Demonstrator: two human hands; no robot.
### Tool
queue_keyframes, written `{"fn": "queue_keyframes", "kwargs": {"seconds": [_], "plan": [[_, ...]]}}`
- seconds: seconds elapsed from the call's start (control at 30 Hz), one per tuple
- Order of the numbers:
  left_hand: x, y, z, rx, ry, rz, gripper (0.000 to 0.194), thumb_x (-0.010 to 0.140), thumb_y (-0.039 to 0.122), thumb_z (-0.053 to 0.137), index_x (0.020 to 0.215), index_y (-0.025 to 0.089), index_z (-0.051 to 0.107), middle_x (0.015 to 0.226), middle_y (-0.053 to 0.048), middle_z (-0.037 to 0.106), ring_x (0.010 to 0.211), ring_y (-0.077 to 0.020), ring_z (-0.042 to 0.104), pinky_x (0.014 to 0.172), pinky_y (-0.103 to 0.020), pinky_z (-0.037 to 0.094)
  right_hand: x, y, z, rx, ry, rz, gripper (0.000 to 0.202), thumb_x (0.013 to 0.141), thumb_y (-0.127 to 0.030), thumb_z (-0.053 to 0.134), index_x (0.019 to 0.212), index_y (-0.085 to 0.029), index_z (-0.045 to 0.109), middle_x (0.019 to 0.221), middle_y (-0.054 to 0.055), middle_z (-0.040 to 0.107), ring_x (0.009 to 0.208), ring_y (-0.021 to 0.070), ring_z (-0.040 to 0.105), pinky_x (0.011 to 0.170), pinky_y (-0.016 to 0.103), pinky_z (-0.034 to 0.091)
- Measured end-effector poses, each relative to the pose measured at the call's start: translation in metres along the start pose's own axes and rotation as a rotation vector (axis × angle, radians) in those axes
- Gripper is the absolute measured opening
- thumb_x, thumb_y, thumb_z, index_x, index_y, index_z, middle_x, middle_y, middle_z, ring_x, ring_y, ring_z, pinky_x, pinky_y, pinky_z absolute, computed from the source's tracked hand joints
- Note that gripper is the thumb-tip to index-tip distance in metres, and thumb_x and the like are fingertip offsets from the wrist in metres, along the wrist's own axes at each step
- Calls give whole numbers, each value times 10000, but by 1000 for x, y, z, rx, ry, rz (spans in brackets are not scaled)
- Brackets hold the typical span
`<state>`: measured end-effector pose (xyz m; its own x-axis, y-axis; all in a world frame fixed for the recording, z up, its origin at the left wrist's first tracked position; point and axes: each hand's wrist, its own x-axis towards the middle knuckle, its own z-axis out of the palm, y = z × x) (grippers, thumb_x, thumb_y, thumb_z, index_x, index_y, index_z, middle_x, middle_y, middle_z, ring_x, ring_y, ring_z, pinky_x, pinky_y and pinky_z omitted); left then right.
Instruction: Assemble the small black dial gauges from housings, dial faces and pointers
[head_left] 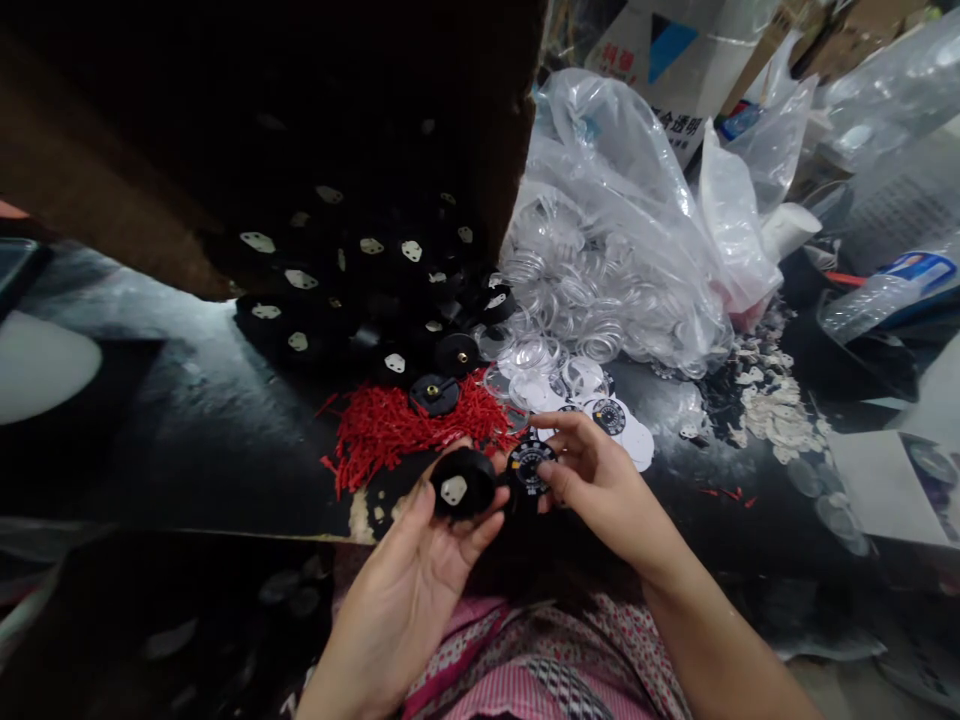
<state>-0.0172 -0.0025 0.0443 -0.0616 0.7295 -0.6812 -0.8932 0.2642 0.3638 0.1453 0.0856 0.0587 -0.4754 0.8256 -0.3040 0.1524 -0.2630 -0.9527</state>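
My left hand (442, 540) is closed round a round black housing (475, 497) with a small pale plate (453, 489) in its middle. Just to its right, my right hand (581, 465) pinches a black printed dial disc (527, 466) with white markings. The disc is close beside the housing; whether they touch I cannot tell. Beyond my hands lies a heap of small red pointers (375, 430), with a black round part (433, 393) resting on it. White discs (637, 440), one with a printed dial face (609, 415), lie behind my right hand.
A large cardboard box (135, 190) lies open towards me, several black housings (300, 340) spilling out. Clear round covers (570, 300) pour from a plastic bag (600, 130). Small pale plates (776, 395) are heaped at the right, near a white box (877, 480). The black table's front edge (285, 537) is nearby.
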Motion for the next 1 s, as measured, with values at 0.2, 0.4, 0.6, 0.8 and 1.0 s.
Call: {"fn": "queue_keyframes", "kwargs": {"seconds": [0.2,0.4,0.6,0.8,1.0], "plan": [[0,-9,7,131,-18,114,294,843,314,673,1129,247,692,1270,-52,648,1151,-241,615,908,-297,560,-4,-9,16,-414,175,-163,108,867,-222,580,956,-230,642,869,17,666,832,178,615,761,329,489],[1,-20,-1,280,-73,113,307,827,367,688,1133,338,694,1361,14,584,1300,-262,483,1011,-323,494,-3,-14,30,-575,117,-229,46,858,-163,581,882,-202,581,871,21,636,815,158,601,716,286,461],[9,-23,-15,452,-210,162,349,878,356,623,1226,339,634,1399,5,550,1331,-261,444,1044,-345,464,2,-19,22,-563,74,-82,76,834,-196,596,806,-208,527,723,-27,593,667,132,557,608,264,422],[9,-25,-18,647,-241,252,348,883,285,602,1228,333,598,1361,11,585,1259,-195,529,1072,-320,419,-9,-6,20,-488,34,9,147,813,-263,631,877,-219,506,776,-30,578,665,125,539,578,252,415],[-3,-19,-33,1323,-247,482,451,886,191,499,1323,296,525,1320,-10,617,1200,-184,580,1047,-327,439,-30,-5,19,-628,-38,14,203,815,-268,647,972,-205,536,873,2,602,780,157,555,683,289,434]]}}
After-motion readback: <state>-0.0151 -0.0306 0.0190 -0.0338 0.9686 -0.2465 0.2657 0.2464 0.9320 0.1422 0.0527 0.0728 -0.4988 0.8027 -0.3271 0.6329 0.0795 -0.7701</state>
